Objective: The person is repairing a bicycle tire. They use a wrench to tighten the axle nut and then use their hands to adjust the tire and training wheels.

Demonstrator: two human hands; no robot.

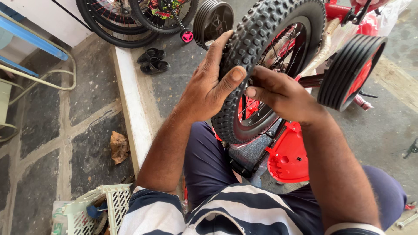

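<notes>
The left hand (204, 89) clasps the knobby black rubber tyre (261, 30) of a small red bicycle wheel, palm on the tread, thumb pressed across the sidewall toward the rim. The wheel stands upright between both hands, just above the person's lap. The right hand (278, 93) reaches in from the other side, its fingers (257, 91) pinched together at the rim edge, touching the tyre's inner bead near the left thumb; whether they hold anything small cannot be told. Beside the right wrist sits a black ribbed training wheel with a red hub (352, 72). A red plastic chain guard (287, 159) lies below the wheel. A white plastic crate (115, 202) stands on the stone floor (78, 130) at the left.
</notes>
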